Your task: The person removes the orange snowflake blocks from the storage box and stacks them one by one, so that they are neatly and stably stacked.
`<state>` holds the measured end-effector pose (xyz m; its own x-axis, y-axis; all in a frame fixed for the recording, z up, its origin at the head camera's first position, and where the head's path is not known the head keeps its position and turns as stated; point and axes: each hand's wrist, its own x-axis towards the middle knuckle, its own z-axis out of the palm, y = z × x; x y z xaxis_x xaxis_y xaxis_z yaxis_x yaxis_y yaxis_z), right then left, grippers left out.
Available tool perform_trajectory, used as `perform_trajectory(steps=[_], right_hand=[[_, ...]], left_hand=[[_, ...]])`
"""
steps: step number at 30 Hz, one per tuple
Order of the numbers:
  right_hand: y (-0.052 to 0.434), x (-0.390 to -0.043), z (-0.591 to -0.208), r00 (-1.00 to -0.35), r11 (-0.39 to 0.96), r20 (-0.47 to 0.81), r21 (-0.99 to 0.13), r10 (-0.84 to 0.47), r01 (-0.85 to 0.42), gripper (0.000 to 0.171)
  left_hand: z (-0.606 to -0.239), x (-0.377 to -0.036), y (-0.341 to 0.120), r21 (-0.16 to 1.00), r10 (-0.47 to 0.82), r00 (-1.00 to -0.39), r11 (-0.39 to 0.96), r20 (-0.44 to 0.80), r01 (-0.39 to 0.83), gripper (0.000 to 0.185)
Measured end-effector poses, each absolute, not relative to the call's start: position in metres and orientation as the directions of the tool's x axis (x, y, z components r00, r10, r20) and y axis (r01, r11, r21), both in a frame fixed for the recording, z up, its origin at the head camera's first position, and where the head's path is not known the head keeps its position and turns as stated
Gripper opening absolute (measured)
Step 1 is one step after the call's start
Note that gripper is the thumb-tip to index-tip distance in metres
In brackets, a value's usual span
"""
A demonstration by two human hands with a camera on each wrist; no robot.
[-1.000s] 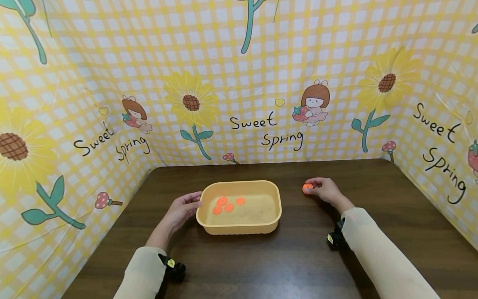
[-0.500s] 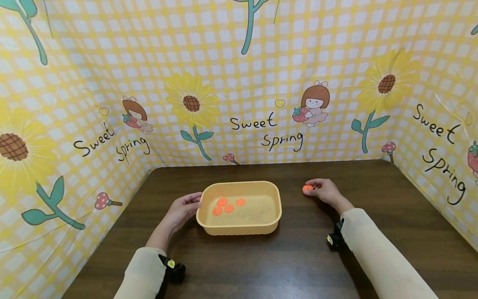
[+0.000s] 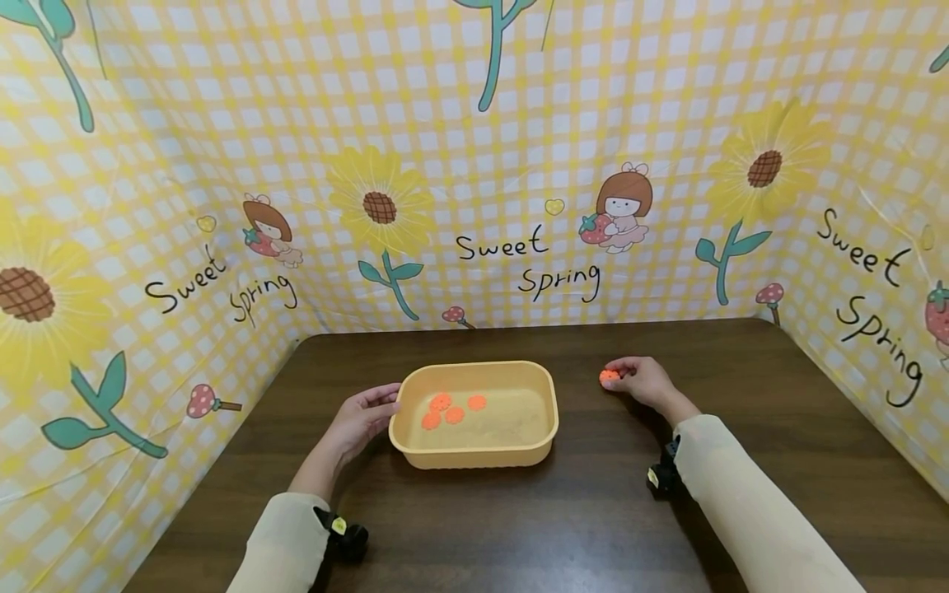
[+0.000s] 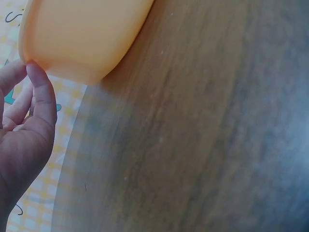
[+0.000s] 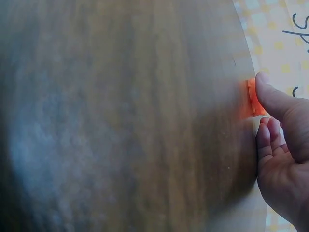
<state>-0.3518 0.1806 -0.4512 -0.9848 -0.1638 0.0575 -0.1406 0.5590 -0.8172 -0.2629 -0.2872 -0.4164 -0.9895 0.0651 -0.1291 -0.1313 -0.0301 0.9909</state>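
Observation:
A shallow pale-yellow plastic tub [image 3: 474, 459] with rounded corners sits on the dark wooden table. Inside it, towards its left half, lie several flat orange pieces with scalloped edges, one of them a scalloped disc [image 3: 477, 402]. My left hand [image 3: 361, 422] pinches the tub's left rim between thumb and fingers; the left wrist view has the fingertips [image 4: 36, 72] right at the rim. To the right of the tub, my right hand [image 3: 643, 383] holds another orange scalloped disc [image 3: 610, 375] low at the tabletop. From the right wrist, this disc [image 5: 255, 96] shows edge-on beside the thumb.
The brown table [image 3: 519, 527] runs back to a yellow checked cloth wall [image 3: 474, 165] printed with sunflowers and lettering. Cloth also closes off the left and right sides. Small black cameras [image 3: 348, 539] hang under both wrists.
The disc in my right hand looks flatter than one second ago. My left hand and the tub stay in place; the whole head view shifts down slightly.

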Motion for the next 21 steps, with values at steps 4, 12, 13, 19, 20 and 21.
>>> perform_trajectory(steps=[4, 12, 13, 19, 20, 21], right_hand=[[0.1805, -0.3515, -0.4508, -0.984, 0.555, 0.057, -0.820, -0.166, -0.141, 0.037], [0.1804, -0.3498, -0.4481, -0.983, 0.543, 0.047, -0.828, -0.178, -0.138, 0.040], [0.1803, -0.3497, -0.4478, -0.982, 0.538, 0.046, -0.832, -0.181, -0.138, 0.041], [0.1812, -0.3500, -0.4471, -0.978, 0.488, 0.059, -0.860, -0.199, -0.151, 0.047], [0.1815, -0.3503, -0.4475, -0.978, 0.477, 0.065, -0.865, -0.198, -0.154, 0.047], [0.1820, -0.3507, -0.4480, -0.978, 0.466, 0.070, -0.871, -0.196, -0.156, 0.048]], left_hand=[[-0.4129, -0.2601, -0.2859, 0.991, 0.073, -0.988, -0.015, -0.134, -0.136, 0.047], [-0.4128, -0.2604, -0.2858, 0.991, 0.076, -0.988, -0.008, -0.135, -0.136, 0.047], [-0.4128, -0.2603, -0.2859, 0.991, 0.076, -0.988, -0.006, -0.135, -0.136, 0.047], [-0.4136, -0.2604, -0.2861, 0.990, 0.068, -0.988, -0.001, -0.137, -0.138, 0.046], [-0.4137, -0.2606, -0.2859, 0.990, 0.064, -0.988, -0.004, -0.137, -0.138, 0.046], [-0.4140, -0.2610, -0.2859, 0.991, 0.064, -0.989, -0.006, -0.137, -0.137, 0.046]])
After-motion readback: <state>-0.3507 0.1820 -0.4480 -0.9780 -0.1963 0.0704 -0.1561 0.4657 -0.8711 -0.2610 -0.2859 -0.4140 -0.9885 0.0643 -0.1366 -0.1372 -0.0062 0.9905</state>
